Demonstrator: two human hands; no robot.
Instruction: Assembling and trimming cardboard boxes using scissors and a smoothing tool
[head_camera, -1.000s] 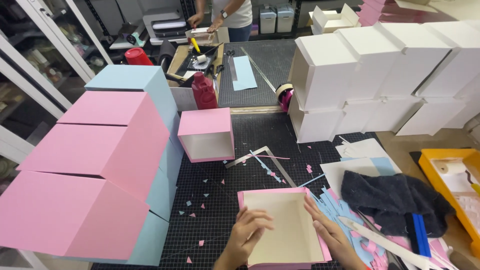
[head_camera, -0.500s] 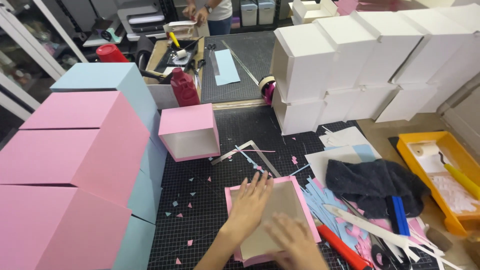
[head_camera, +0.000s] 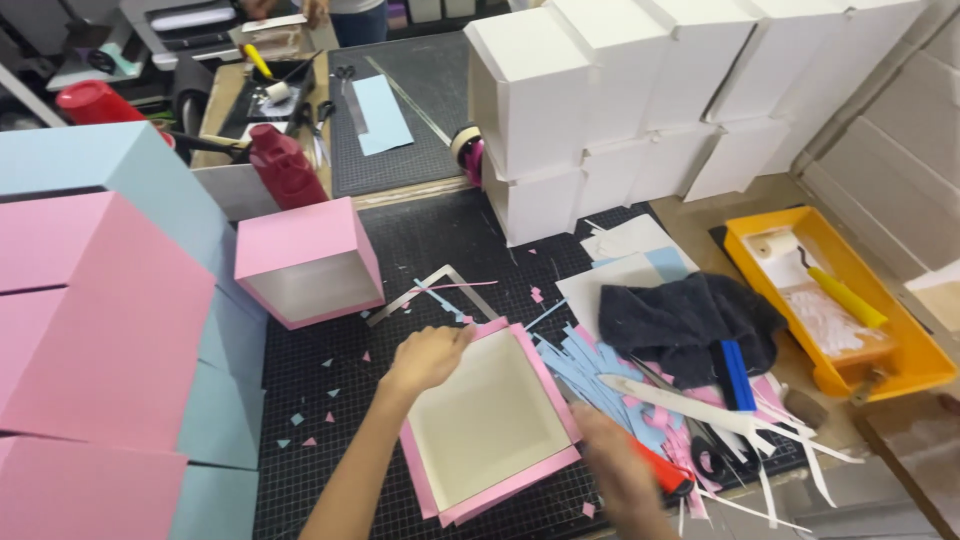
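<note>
Left hand: grip curled over the far left corner of the pink box, pinning it flat
Right hand: blurred at the box's near right edge; I cannot tell whether its grip holds anything
Pink box: open side up on the black cutting mat, cream inside showing
Beside it: blue paper strips, red-handled tool, within reach on the surface
Further off: finished pink box on its side

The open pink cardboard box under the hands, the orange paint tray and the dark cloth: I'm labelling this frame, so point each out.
Open pink cardboard box (head_camera: 487, 420), head view, cream inner floor.
Orange paint tray (head_camera: 905, 362), head view, right rim.
Dark cloth (head_camera: 680, 320), head view, middle folds.
</note>
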